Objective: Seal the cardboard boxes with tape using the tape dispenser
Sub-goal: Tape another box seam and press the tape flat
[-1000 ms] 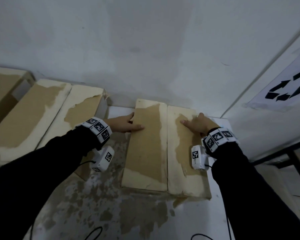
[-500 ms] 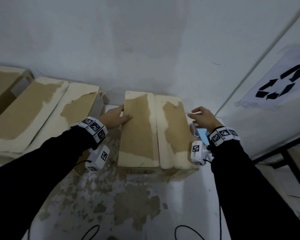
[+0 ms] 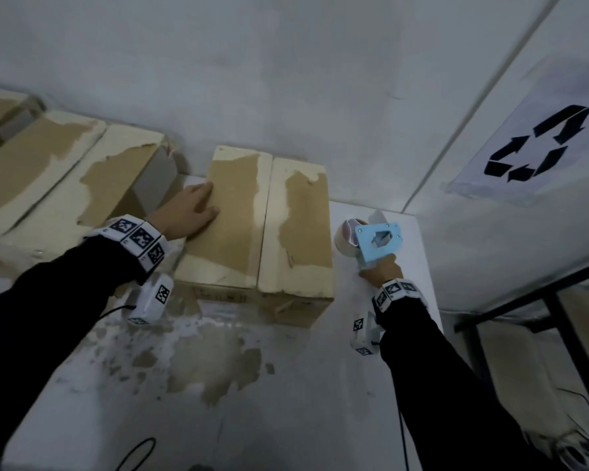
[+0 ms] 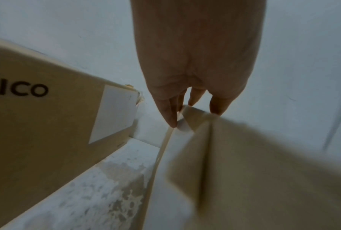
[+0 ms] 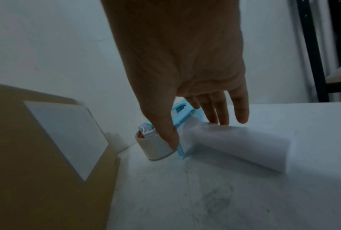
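Observation:
A cardboard box (image 3: 296,229) stands in the middle of the table with its two top flaps closed and the seam between them bare. My left hand (image 3: 187,215) lies flat on the left flap near its left edge, with the fingers (image 4: 217,105) straight over the box (image 4: 254,171). The tape dispenser (image 3: 376,241), blue plate and tape roll (image 3: 344,237), lies on the table just right of the box. My right hand (image 3: 381,271) reaches over its white handle (image 5: 234,149). The thumb touches the roll (image 5: 156,146) and the straight fingers (image 5: 220,109) touch the far side.
More cardboard boxes (image 3: 48,175) line the wall on the left, one printed PICO (image 4: 37,124). The white table (image 3: 252,385) has worn patches and ends near a black rack (image 3: 558,317) on the right. A recycling sign (image 3: 538,144) hangs on the right wall.
My right hand has left the box's right flap and moved right and down onto the tape dispenser. The left hand has slid to the left edge of the left flap.

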